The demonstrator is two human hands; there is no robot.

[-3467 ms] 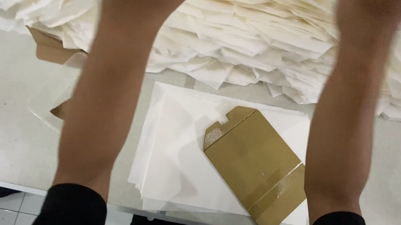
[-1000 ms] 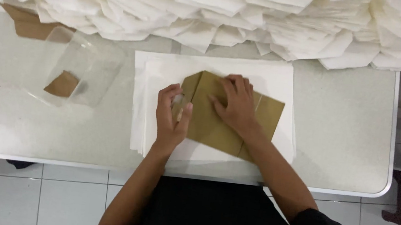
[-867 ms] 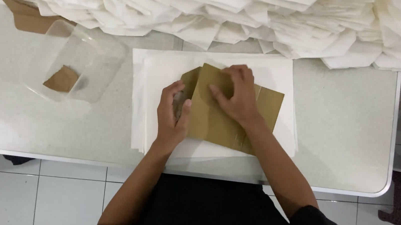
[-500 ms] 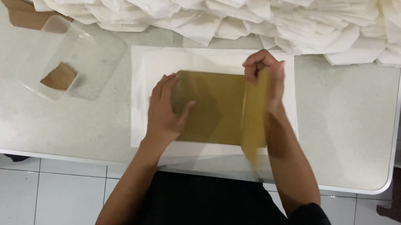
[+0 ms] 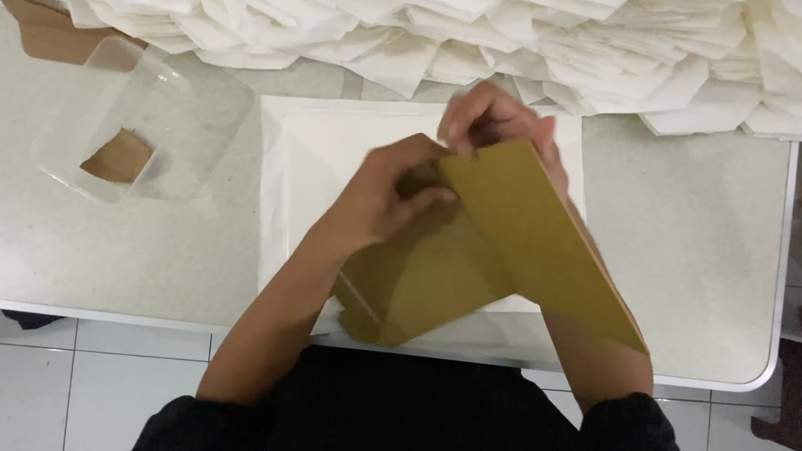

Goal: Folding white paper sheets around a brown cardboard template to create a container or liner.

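The person stands at the near edge of the desk (image 5: 680, 247) and holds a brown paper envelope (image 5: 478, 255) in both hands, just above a stack of white sheets (image 5: 319, 146) that lies in the middle of the desk. The left hand (image 5: 379, 198) has its fingers closed on the upper part of the envelope, with the thumb pressing on the brown paper. The right hand (image 5: 493, 125) is a little farther from the person; its fingers pinch the top corner of a long brown flap, which is lifted and tilted toward the right near corner of the desk. The lower part of the envelope reaches over the near edge of the stack.

Near the left edge of the desk there is a clear plastic container (image 5: 145, 131), open on top. Inside it lies one small piece of brown paper (image 5: 119, 156), toward its near side; I see nothing else in it. Just behind the container, a piece of brown cardboard (image 5: 51, 29) comes out from under a big heap of white folded papers (image 5: 464, 21), which fills the whole far edge of the desk.
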